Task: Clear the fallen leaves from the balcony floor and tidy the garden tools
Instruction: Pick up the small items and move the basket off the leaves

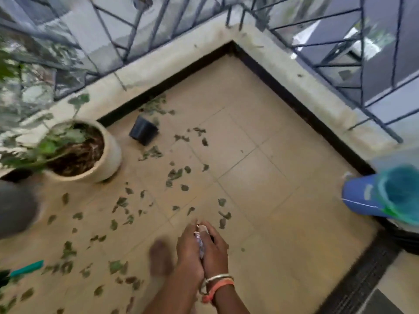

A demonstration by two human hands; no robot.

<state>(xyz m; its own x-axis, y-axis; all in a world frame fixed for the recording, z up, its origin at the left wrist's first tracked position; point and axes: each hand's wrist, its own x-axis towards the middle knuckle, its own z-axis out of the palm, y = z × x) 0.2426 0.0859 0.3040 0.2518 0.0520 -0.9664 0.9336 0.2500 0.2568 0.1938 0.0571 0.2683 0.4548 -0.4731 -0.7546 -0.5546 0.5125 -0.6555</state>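
Dry green leaves [174, 174] lie scattered over the beige balcony tiles, from the far kerb down to the near left. My left hand [189, 252] and my right hand [216, 248] are pressed together low in the middle of the view. Both grip a small pale patterned thing [200, 242], which is blurred and mostly hidden by the fingers. Bangles circle my right wrist. A teal tool handle [28, 268] lies on the floor at the near left. A small black pot [144, 130] lies tipped on its side near the far kerb.
A cream planter [113, 155] with a leafy plant stands at the left, a grey round object [15, 207] below it. A blue container with a teal basket [362, 196] sits at the right. My bare foot [159, 254] is beside my hands. Kerb and railing [283, 62] bound the corner.
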